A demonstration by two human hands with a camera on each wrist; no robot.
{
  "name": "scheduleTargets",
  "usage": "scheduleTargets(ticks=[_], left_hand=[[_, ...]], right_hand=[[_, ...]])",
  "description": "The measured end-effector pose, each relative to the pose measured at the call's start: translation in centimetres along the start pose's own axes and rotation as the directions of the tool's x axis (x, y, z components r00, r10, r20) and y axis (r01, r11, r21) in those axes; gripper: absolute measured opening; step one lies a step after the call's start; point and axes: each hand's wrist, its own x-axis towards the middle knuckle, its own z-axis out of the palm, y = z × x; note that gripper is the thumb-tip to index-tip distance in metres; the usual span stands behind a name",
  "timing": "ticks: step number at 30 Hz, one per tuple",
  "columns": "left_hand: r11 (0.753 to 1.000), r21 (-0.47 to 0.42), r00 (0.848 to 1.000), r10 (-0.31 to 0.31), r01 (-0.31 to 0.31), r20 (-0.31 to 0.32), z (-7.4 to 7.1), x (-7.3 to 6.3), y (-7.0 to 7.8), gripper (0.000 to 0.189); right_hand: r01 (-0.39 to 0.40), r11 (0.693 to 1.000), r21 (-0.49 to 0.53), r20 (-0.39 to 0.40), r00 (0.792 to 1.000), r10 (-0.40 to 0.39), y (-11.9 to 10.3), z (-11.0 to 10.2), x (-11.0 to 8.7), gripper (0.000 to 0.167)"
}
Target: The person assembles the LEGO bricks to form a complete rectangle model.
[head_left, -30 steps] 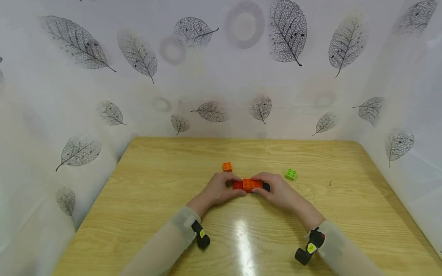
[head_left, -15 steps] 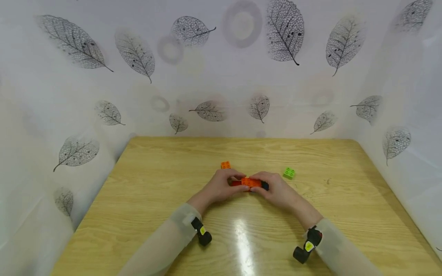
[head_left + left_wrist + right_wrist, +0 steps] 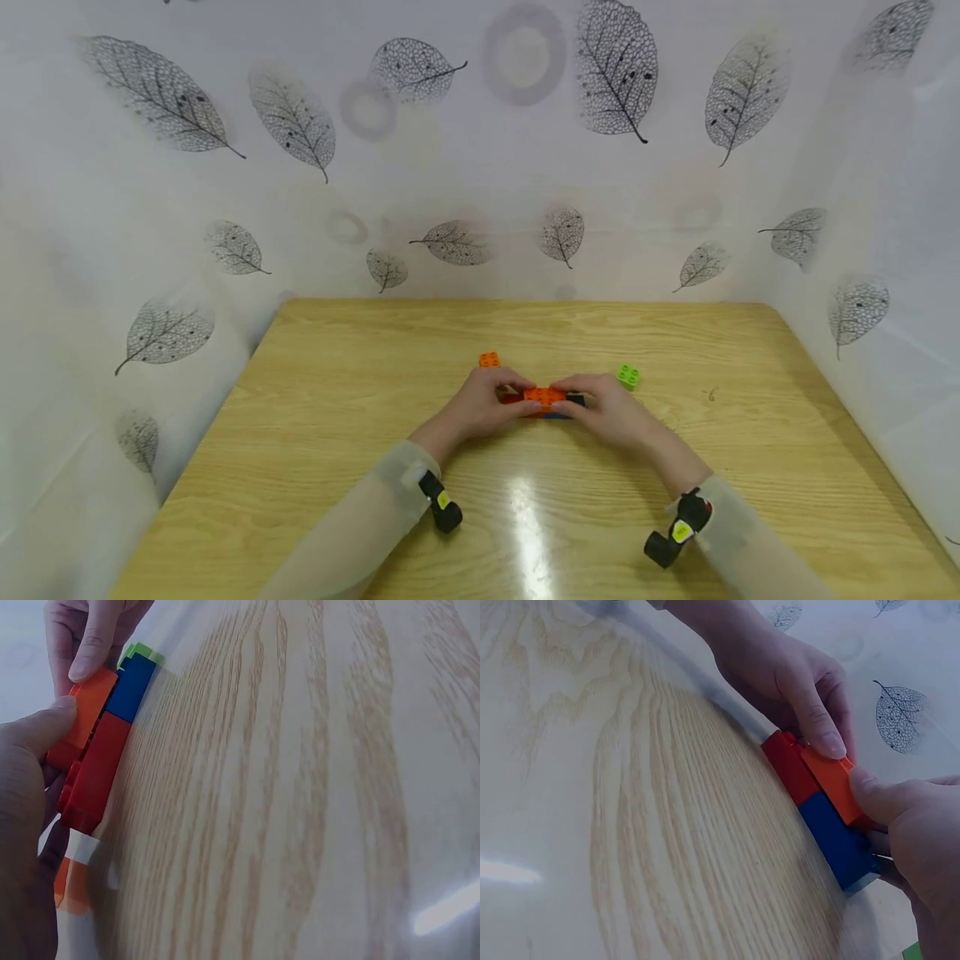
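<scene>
A red brick (image 3: 97,769) and a blue brick (image 3: 838,836) lie end to end on the table. Across both sits an orange toy brick (image 3: 545,398), bridging the place where they meet. My left hand (image 3: 480,407) pinches the orange brick's left part, thumb on the near side and fingers behind. At its right part my right hand (image 3: 611,410) grips the same brick, again with the thumb in front. Part of the right fingers is hidden behind the bricks in the right wrist view.
A small orange four-stud brick (image 3: 489,359) lies just behind my left hand. Behind my right hand is a light green brick (image 3: 628,377). The wooden table (image 3: 360,350) ends at a leaf-patterned cloth (image 3: 465,167) behind and at the sides.
My left hand has gone from around the red brick up onto the orange one. The right hand has shifted slightly to the right, and more of the blue brick shows.
</scene>
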Motion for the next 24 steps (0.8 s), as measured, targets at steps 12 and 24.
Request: scheduleTargets(ticks=[12, 24], left_hand=[[0.997, -0.059, 0.998, 0.058, -0.058, -0.010, 0.4, 0.2, -0.5, 0.022], [0.996, -0.047, 0.997, 0.078, -0.078, 0.010, 0.3, 0.2, -0.6, 0.025]], right_hand=[[0.074, 0.997, 0.028, -0.044, 0.996, -0.073, 0.6, 0.2, 0.3, 0.026], [0.143, 0.990, 0.014, -0.062, 0.988, -0.142, 1.4, 0.5, 0.6, 0.024]])
